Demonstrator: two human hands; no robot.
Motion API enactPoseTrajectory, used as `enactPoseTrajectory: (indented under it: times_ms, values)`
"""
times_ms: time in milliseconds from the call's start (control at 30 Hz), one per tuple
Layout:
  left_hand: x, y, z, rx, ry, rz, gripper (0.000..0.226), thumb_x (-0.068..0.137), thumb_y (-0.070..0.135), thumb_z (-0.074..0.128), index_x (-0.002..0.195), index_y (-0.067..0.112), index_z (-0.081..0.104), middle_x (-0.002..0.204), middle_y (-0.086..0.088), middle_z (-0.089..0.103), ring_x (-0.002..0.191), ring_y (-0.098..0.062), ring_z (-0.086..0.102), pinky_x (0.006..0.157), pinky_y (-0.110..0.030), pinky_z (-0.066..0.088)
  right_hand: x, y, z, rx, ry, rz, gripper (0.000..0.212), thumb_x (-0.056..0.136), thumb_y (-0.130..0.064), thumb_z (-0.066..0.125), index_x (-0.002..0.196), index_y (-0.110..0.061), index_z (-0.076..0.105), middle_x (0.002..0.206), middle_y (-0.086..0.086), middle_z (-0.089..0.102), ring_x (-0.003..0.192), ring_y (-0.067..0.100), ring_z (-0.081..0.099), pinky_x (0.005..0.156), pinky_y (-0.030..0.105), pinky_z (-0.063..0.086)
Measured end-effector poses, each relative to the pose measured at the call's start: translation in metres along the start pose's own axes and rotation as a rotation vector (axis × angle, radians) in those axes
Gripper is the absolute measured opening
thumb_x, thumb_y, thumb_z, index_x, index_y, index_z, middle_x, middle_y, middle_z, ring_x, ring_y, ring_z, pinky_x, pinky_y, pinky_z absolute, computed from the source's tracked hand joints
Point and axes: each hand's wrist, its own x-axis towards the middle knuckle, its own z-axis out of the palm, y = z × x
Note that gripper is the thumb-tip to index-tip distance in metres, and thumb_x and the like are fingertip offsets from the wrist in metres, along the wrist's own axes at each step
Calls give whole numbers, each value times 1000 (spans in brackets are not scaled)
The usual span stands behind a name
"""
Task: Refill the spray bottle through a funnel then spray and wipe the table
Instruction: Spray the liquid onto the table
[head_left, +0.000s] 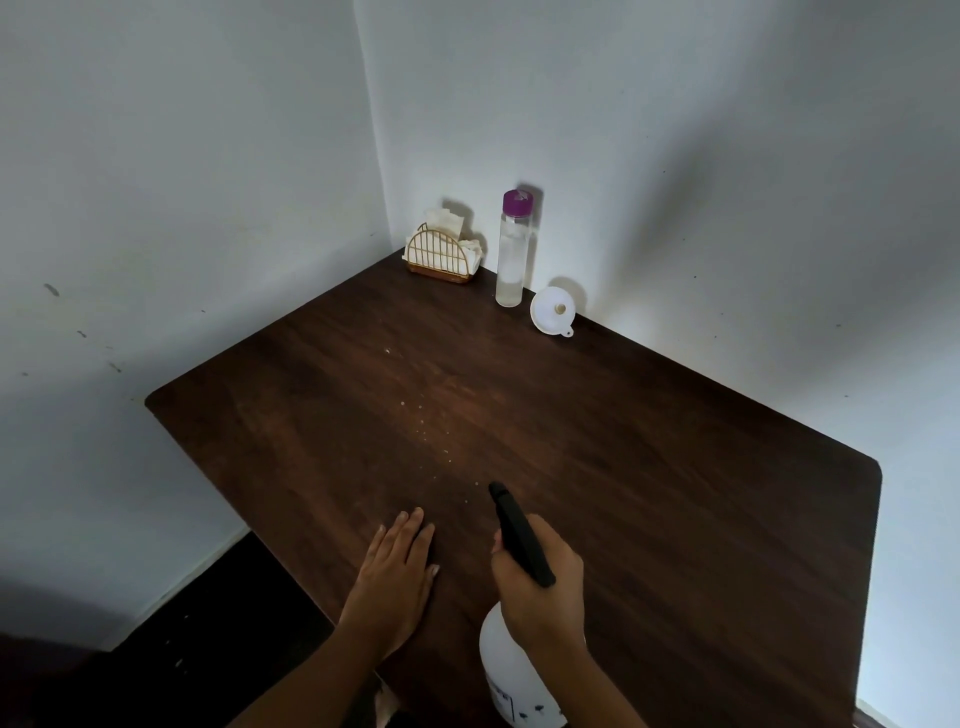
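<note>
With the right hand (540, 587) clamped on the white black-headed plastic spray bottle (501, 665) at the dark wooden tabletop's (649, 467) near edge and the left hand (397, 577) flat beside it, I judge the spraying should sweep wider.

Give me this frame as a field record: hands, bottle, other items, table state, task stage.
left hand: flat on the table, fingers straight, holds nothing
right hand: grips the spray bottle's black head
spray bottle: white body, nozzle aimed across the table
table: dark wood, small droplets ahead of the nozzle
funnel: on its side by the far wall
water bottle: upright, purple cap on, looks nearly empty
napkin holder: far corner, napkins inside
stage: spraying; wiping not begun
</note>
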Motion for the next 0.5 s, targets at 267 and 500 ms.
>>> enactPoseTrajectory:
  times_ms: [267,500]
  values:
    - [1,0,1,-5,5,7,67,90,50,9,143,14,28,154,-8,22,143,-23,13,112,-40,-1,0,0,4,-33,35,-21,21,81,-8,63,89,-27,65,60,-4,58,46,4,46,51,23,39]
    - [1,-2,4,3,15,13,60,94,46,16,146,16,16,157,-6,10,145,-20,1,113,-35,-8,3,2,2,-16,82,52,16,84,-13,61,71,-22,59,54,-1,51,47,10,43,49,26,39]
